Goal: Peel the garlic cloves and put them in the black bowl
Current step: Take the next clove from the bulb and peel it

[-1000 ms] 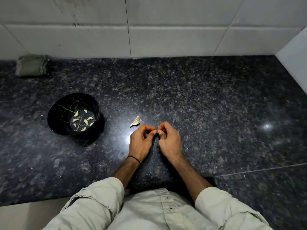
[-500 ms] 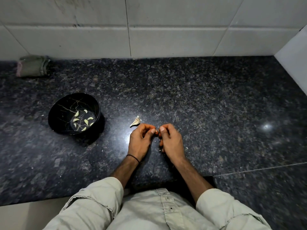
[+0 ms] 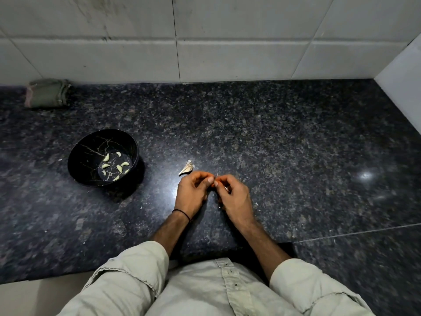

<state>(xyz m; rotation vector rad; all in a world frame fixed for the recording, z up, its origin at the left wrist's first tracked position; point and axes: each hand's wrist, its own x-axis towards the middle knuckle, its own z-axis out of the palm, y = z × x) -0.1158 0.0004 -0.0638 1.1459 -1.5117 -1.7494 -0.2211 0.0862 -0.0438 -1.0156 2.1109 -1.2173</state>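
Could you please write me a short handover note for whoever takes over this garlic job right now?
Left hand: its fingers pinch a clove, mostly hidden, over the counter.
Right hand: pinches the same clove from the other side, apparently mid-peel.
Bowl: to the left, holding several peeled cloves.
Garlic piece: unpeeled, on the counter just beyond the left hand.
Done: several cloves are in the bowl.
Left: finish this clove, drop it in, then peel the garlic piece.
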